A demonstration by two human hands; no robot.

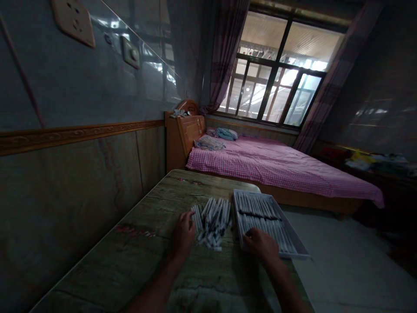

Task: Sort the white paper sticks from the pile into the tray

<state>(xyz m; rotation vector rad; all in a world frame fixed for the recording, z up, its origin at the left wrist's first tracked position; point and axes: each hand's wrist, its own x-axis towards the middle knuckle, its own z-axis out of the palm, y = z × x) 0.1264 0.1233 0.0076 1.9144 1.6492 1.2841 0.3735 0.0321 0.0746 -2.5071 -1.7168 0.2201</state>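
A loose pile of white pen-like sticks (213,215), some with dark ends, lies on the table. At the pile's left edge is my left hand (183,234), its fingers curled in against the outermost sticks; whether one is between them is hard to see. Right of the pile stands a shallow white tray (298,234) holding two rows of similar sticks (257,205) laid side by side, with a dark band between the rows. My right hand (261,244) is over the tray's near left corner, fingers closed together, and what they hold is hidden.
The marbled table (146,252) runs along a tiled wall (81,182) on the left. Its right edge drops to a pale floor (332,243), and the tray reaches past that edge. Beyond the table stands a bed (276,163) with a pink checked sheet, below a window (273,74).
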